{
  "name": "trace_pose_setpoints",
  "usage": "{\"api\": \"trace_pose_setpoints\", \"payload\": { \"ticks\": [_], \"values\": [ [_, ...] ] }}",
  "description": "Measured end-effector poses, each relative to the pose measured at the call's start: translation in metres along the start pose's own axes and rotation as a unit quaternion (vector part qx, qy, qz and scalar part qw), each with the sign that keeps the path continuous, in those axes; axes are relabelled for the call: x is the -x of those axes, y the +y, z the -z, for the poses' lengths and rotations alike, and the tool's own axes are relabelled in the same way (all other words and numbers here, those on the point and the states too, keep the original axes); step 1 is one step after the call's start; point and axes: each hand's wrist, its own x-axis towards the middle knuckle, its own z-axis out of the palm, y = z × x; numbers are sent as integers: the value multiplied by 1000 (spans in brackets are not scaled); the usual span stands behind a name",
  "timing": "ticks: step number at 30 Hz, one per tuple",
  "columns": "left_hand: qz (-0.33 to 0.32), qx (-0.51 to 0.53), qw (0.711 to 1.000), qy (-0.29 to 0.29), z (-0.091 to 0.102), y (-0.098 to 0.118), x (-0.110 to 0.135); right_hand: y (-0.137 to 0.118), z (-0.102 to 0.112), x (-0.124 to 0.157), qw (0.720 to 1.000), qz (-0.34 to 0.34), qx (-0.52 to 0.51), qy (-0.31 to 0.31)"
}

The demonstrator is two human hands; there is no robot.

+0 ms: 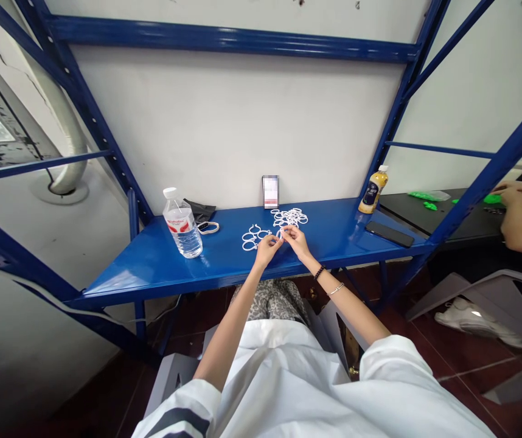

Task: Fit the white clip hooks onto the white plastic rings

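Note:
Just above the front part of the blue shelf, my left hand (267,250) and my right hand (295,239) meet, fingertips pinched together. Between them is a small white plastic ring (280,233), partly covered by the fingers. Both hands are closed on it. Left of my left hand lie several white rings with small tabs (249,246), flat on the shelf. Behind my right hand is a heaped pile of similar white rings (294,215). The fine detail of the held ring is too small to make out.
A phone (271,192) leans upright against the wall. To the left stand a water bottle (182,224) and a black pouch (201,211). On the right are a yellow drink bottle (373,191) and a dark phone (389,234). Another person's hands (516,193) are farther right.

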Motion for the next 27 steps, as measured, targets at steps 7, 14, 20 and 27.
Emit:
{"api": "trace_pose_setpoints", "payload": {
  "ticks": [7,14,20,27],
  "values": [
    [7,3,1000,-10,0,1,2,-3,0,1,1000,2,6,2],
    [-13,20,1000,-20,-2,-2,0,2,2,-1,1000,-1,11,17],
    [-16,37,999,-23,-2,-2,-1,0,1,1,1000,-1,19,19],
    [-2,63,998,-7,0,-3,-2,-11,1,3,999,-1,14,-41]
  ]
}}
